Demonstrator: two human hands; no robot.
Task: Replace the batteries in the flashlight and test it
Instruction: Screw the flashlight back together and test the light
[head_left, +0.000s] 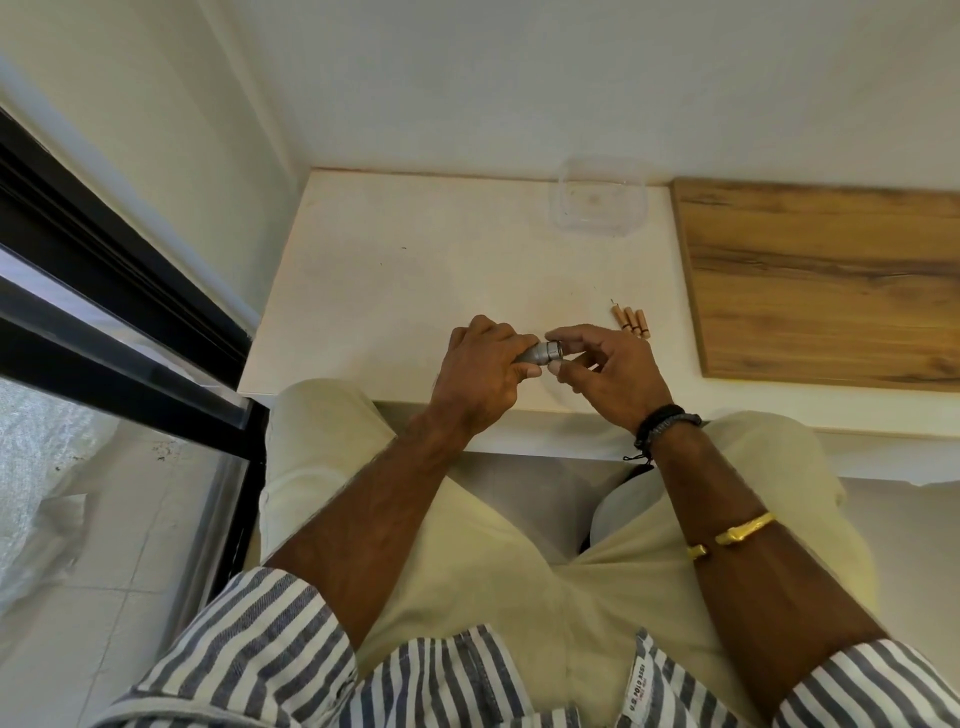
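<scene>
Opening the flashlight (545, 354), seemingly: left grip (480, 366) clasping it, right grip (613, 371) pinching its end; next needing batteries (631, 323) at two o'clock.

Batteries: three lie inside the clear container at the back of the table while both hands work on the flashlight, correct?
Not quite. The head view shows the three batteries lying on the white table just right of the hands, not inside the clear container, which stands apart at the back. The left hand grips the flashlight and the right hand pinches its end.
</scene>
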